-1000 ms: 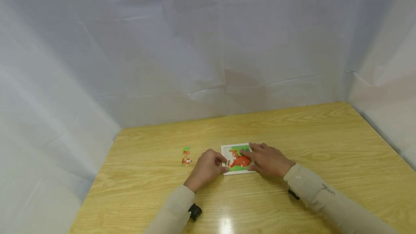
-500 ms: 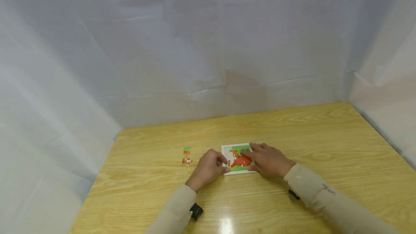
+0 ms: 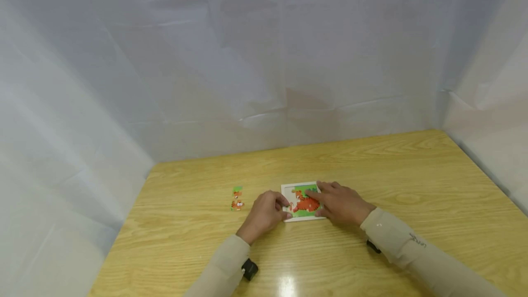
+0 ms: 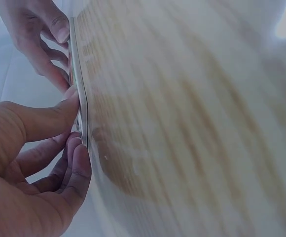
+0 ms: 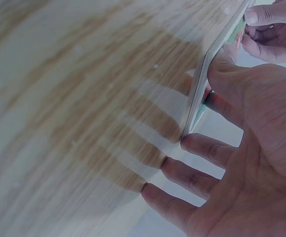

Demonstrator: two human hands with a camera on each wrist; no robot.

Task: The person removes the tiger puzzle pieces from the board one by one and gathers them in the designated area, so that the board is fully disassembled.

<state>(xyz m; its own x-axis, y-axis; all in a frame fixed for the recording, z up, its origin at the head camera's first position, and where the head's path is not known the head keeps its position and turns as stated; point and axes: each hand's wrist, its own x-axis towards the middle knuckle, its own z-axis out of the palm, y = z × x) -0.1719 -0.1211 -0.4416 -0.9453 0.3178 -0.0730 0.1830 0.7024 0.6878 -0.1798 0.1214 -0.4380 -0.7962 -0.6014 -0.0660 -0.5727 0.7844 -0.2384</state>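
A white-framed jigsaw puzzle (image 3: 305, 201) with an orange-and-green cartoon tiger picture lies flat on the table. My left hand (image 3: 265, 212) is at its left edge, thumb and curled fingers pinching a small puzzle piece at the lower left corner; the fingertips mostly hide it. In the left wrist view, the left thumb (image 4: 59, 116) lies against the board's edge. My right hand (image 3: 341, 203) rests on the right side, index finger on the picture and thumb at the near corner. The right wrist view shows its other fingers (image 5: 190, 177) spread and fairly straight, touching the frame edge and tabletop.
Loose puzzle pieces (image 3: 237, 199), with parts of the tiger's face, lie left of the frame. The wooden table (image 3: 392, 164) is bordered by white sheeting (image 3: 231, 68) at the back and sides. A black device (image 3: 249, 269) is strapped at the left wrist.
The piece at the left fingertips has shifted slightly as the fingers work at the lower left corner. The right hand and loose pieces stay in place.
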